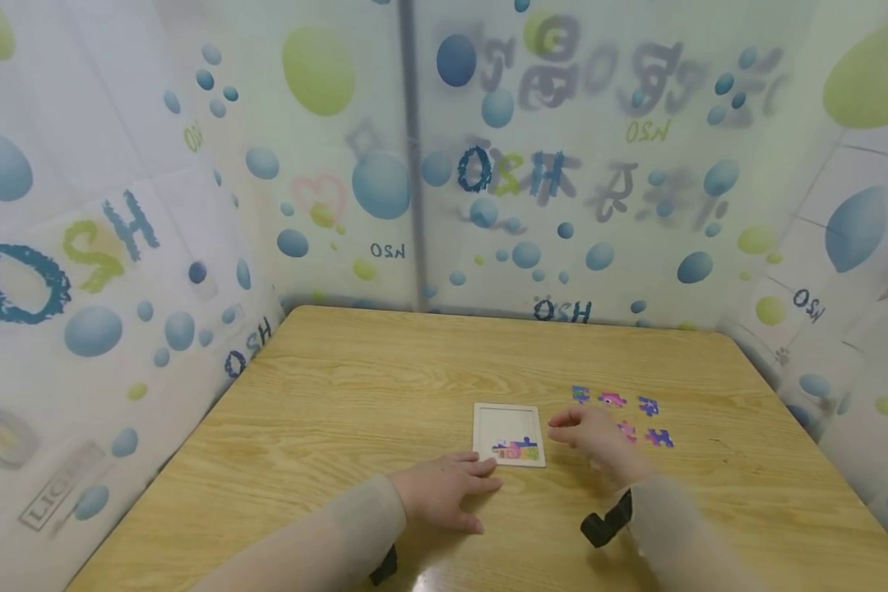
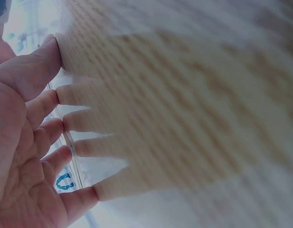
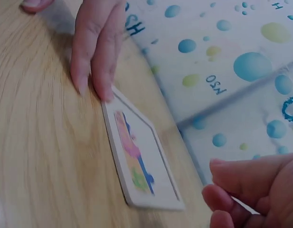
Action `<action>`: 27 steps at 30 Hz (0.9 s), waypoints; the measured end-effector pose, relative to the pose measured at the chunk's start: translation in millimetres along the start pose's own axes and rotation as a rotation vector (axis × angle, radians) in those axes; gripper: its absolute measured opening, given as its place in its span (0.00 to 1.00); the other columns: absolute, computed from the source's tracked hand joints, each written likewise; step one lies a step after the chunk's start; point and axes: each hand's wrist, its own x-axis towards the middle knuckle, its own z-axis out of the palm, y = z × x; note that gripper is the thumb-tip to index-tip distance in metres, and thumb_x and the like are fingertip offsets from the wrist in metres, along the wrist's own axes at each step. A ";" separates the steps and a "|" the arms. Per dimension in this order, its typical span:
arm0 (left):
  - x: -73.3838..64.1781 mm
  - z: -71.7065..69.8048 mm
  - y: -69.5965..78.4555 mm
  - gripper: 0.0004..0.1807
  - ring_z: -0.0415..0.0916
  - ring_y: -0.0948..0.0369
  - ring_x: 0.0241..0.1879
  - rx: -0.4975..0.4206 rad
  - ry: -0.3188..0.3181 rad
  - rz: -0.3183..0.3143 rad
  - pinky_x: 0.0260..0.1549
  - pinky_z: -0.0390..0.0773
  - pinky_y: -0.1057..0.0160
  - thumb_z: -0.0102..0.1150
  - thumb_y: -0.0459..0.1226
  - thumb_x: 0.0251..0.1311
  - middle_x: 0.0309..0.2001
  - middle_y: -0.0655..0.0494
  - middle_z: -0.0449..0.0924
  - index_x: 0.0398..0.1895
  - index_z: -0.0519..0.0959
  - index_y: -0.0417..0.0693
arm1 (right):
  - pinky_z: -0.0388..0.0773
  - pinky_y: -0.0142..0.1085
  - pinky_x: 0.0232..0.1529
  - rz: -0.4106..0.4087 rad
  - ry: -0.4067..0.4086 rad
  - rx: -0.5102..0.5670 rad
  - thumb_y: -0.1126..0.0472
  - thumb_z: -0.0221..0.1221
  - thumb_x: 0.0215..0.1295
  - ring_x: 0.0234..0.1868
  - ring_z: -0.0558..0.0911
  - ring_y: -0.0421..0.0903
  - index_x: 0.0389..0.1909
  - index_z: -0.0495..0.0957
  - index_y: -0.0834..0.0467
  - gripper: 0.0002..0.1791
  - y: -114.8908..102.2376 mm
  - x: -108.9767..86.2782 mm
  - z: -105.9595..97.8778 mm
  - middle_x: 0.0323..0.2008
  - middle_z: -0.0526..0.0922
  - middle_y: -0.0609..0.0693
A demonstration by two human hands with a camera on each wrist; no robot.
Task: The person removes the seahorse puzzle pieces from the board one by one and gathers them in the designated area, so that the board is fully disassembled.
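Observation:
A white puzzle frame (image 1: 506,418) lies on the table, with joined colourful puzzle pieces (image 1: 515,449) along its near, right-hand part. My left hand (image 1: 447,492) rests with extended fingers on the table, its fingertips at the frame's near left corner; the left wrist view shows these fingers (image 2: 46,130) spread and touching the tabletop. Just right of the frame, my right hand (image 1: 599,440) hovers with loosely bent fingers. In the right wrist view its thumb (image 3: 231,173) and fingertips are close together, and no piece shows between them.
Loose puzzle pieces lie right of the frame: a green-and-blue piece (image 1: 580,395), a pink piece (image 1: 612,400), purple pieces (image 1: 659,437), and another pink piece (image 1: 627,431) partly behind my right hand. Printed curtains (image 1: 340,205) surround the wooden table (image 1: 326,386) at back and sides.

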 end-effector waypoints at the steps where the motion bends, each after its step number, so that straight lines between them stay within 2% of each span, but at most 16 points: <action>1: 0.4 -0.2 -0.2 0.36 0.50 0.53 0.73 -0.002 -0.002 0.001 0.68 0.56 0.55 0.57 0.58 0.60 0.74 0.60 0.52 0.71 0.63 0.63 | 0.71 0.38 0.36 -0.021 -0.008 -0.008 0.58 0.63 0.63 0.41 0.71 0.49 0.43 0.79 0.61 0.12 -2.1 1.6 4.6 0.41 0.78 0.52; 4: 1.5 -0.5 -0.9 0.36 0.51 0.53 0.72 -0.001 -0.004 0.011 0.68 0.57 0.54 0.56 0.58 0.61 0.74 0.59 0.52 0.71 0.63 0.62 | 0.72 0.44 0.47 -0.072 -0.024 -0.026 0.59 0.62 0.63 0.43 0.74 0.49 0.41 0.81 0.60 0.09 -6.0 8.6 19.5 0.40 0.80 0.50; 6: 2.0 -0.6 -1.1 0.36 0.52 0.52 0.72 0.004 -0.001 0.020 0.67 0.58 0.54 0.56 0.58 0.61 0.74 0.59 0.53 0.71 0.64 0.62 | 0.71 0.46 0.51 -0.083 -0.045 -0.007 0.60 0.62 0.63 0.43 0.75 0.49 0.40 0.81 0.60 0.09 -8.2 11.9 28.4 0.39 0.81 0.50; 10: 2.4 -0.6 -1.4 0.35 0.52 0.51 0.72 0.016 0.007 0.034 0.67 0.59 0.55 0.57 0.57 0.61 0.74 0.57 0.54 0.71 0.65 0.60 | 0.71 0.41 0.46 -0.071 -0.066 0.065 0.62 0.63 0.62 0.41 0.75 0.48 0.39 0.81 0.61 0.08 -10.0 18.0 44.8 0.38 0.80 0.51; 14: 2.4 -1.2 -1.4 0.35 0.53 0.50 0.71 0.028 0.016 0.045 0.67 0.58 0.55 0.57 0.57 0.61 0.73 0.56 0.55 0.71 0.65 0.59 | 0.73 0.35 0.37 -0.067 -0.068 0.073 0.66 0.65 0.59 0.34 0.77 0.46 0.38 0.82 0.62 0.07 -10.8 22.1 55.8 0.35 0.81 0.51; 17: 2.3 -2.1 -0.9 0.35 0.53 0.50 0.71 0.037 0.024 0.050 0.67 0.59 0.55 0.57 0.57 0.61 0.73 0.55 0.55 0.71 0.65 0.58 | 0.74 0.33 0.34 -0.085 -0.063 0.012 0.68 0.66 0.56 0.32 0.77 0.45 0.37 0.82 0.61 0.07 -10.9 23.4 60.7 0.33 0.80 0.51; 24: 2.1 -1.5 0.1 0.35 0.55 0.50 0.70 0.071 0.045 0.053 0.67 0.59 0.56 0.57 0.57 0.61 0.73 0.54 0.56 0.70 0.66 0.58 | 0.72 0.36 0.40 -0.132 -0.064 -0.161 0.66 0.69 0.53 0.36 0.75 0.45 0.34 0.82 0.58 0.08 -8.8 25.3 62.9 0.32 0.80 0.48; 27: 1.6 -0.8 0.4 0.36 0.56 0.50 0.70 0.083 0.054 0.057 0.67 0.60 0.54 0.58 0.57 0.60 0.72 0.54 0.57 0.70 0.66 0.57 | 0.73 0.36 0.39 -0.145 -0.073 -0.190 0.66 0.69 0.52 0.35 0.75 0.45 0.33 0.82 0.57 0.08 -7.2 26.3 64.2 0.31 0.79 0.47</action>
